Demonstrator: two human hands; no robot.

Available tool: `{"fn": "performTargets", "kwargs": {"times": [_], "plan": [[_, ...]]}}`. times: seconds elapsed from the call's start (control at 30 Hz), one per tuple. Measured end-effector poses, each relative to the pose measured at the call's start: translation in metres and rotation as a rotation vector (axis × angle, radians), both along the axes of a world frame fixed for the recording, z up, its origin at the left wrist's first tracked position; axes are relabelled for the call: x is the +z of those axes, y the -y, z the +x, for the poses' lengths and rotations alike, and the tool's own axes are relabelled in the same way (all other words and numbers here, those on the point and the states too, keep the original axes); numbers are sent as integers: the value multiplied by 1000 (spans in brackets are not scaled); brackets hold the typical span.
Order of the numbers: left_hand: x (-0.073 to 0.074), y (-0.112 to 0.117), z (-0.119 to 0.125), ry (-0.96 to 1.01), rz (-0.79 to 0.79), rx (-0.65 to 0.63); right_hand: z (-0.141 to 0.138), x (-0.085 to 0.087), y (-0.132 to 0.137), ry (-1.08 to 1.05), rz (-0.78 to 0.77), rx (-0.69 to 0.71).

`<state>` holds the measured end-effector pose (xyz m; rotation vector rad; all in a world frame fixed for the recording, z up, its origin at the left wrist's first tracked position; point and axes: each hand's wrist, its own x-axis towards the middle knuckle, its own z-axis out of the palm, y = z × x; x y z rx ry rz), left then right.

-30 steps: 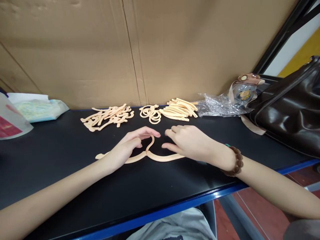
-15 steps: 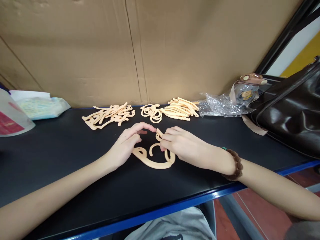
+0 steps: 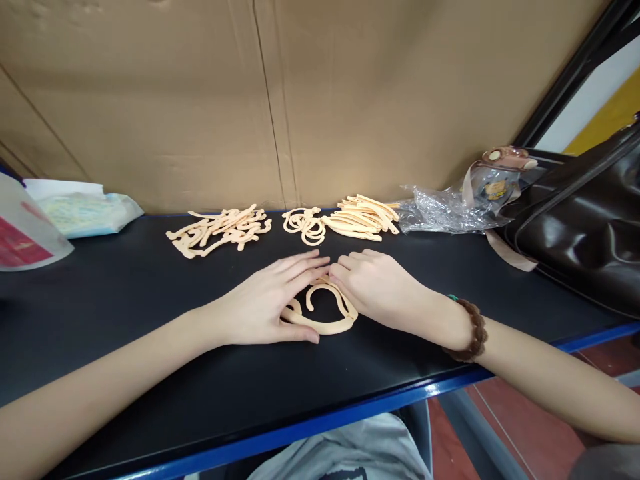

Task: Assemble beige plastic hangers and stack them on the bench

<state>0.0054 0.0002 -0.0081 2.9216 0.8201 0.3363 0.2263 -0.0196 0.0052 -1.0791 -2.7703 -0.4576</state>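
Where the middle of the black bench (image 3: 210, 400) lay, between its near and far edges, one beige plastic hanger (image 3: 334, 327) rested, bent into a loop. Left hand (image 3: 265, 300): grip grasped the hanger's left part, thumb along the lower curve, fingers across the top. Right hand (image 3: 375, 287): grip clasped its right side, fingers curled, tips partly hidden. Along the far edge, left to right, lay one pile of branched pieces (image 3: 220, 230), one of curved hooks (image 3: 306, 227), one of slim bars (image 3: 357, 220), and one crumpled clear bag (image 3: 435, 210).
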Motion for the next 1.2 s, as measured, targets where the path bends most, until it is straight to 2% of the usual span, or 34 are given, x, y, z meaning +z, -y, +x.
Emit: {"fn": "performTargets", "kwargs": {"times": [0.17,0.43,0.53,0.63,0.77,1.03,1.2], "plan": [[0,0,1,-63,-34,101,1,0,0,-1,-16,37],[4,5,8,-41,74,200,-1,-1,-1,-30,-96,124],[4,-1,2,-20,14,176,0,-3,-1,-30,-97,127],[7,-10,-8,-7,-114,132,1,-4,0,-30,-98,129],[12,-15,-15,3,-218,139,1,-5,-1,-30,-101,140],[8,-8,-10,-43,-99,184,1,-3,-1,-86,-131,151],[7,-4,-6,-95,6,147,1,-3,0,-85,-131,146]]}}
